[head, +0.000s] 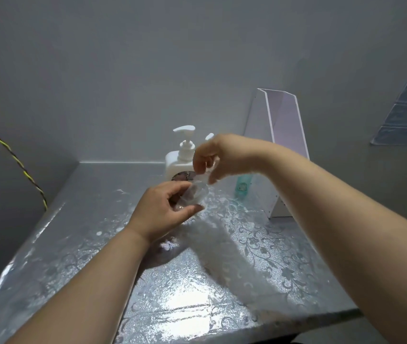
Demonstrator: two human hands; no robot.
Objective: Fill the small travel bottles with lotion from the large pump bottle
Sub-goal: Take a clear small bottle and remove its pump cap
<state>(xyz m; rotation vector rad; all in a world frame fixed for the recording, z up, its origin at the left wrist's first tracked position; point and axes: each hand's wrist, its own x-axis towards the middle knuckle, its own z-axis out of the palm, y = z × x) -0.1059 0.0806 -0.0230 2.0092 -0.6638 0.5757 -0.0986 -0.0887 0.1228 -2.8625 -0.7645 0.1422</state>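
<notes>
My left hand (165,209) grips a small clear travel bottle (196,193), held tilted above the table. My right hand (218,156) is just above it, its fingers pinching the bottle's top (206,171); blur hides whether that part is a cap or the neck. The large white pump bottle (181,157) stands upright right behind both hands, near the wall. A second white pump head (209,137) peeks out behind my right hand, the rest of it hidden.
The table (197,294) has a shiny silver floral cover. A small teal bottle (242,184) stands at the back right beside a white angled stand (281,145). A yellow-black cord (11,155) hangs at the left. The table's front edge is near me.
</notes>
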